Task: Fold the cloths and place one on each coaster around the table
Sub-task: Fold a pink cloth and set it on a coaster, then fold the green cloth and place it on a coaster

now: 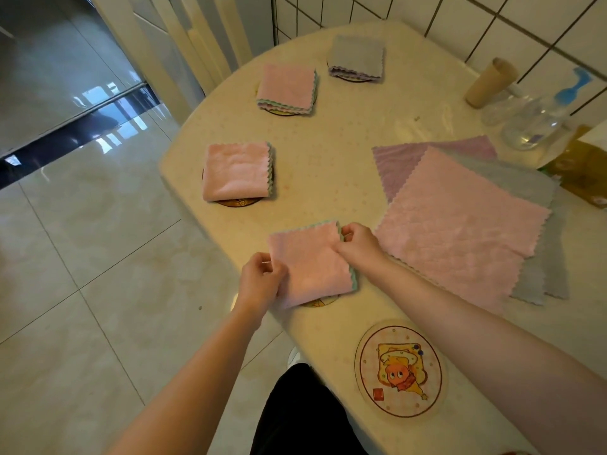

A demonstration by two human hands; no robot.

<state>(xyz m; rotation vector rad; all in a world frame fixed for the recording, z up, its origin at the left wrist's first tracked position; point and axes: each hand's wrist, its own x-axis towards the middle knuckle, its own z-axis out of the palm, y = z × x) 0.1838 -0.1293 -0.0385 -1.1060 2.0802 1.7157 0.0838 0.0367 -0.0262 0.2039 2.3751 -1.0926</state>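
A folded pink cloth (310, 262) lies over a coaster (320, 303) near the table's front edge, only a sliver of the coaster showing. My left hand (261, 279) pinches its left edge and my right hand (356, 241) pinches its right upper corner. Three other folded cloths sit on coasters: a pink one (236, 170), a pink one (285, 88) and a grey one (356, 57). A bare coaster with a cartoon picture (399, 367) lies close to me. A stack of unfolded cloths (460, 221), pink on top, lies to the right.
The cream table (328, 152) stands against a white tiled wall. At the back right are a cardboard tube (489, 82), clear glass bottles (528, 123) and a yellow package (578, 165). A chair back (200, 44) stands at the far side. Glossy tiled floor lies to the left.
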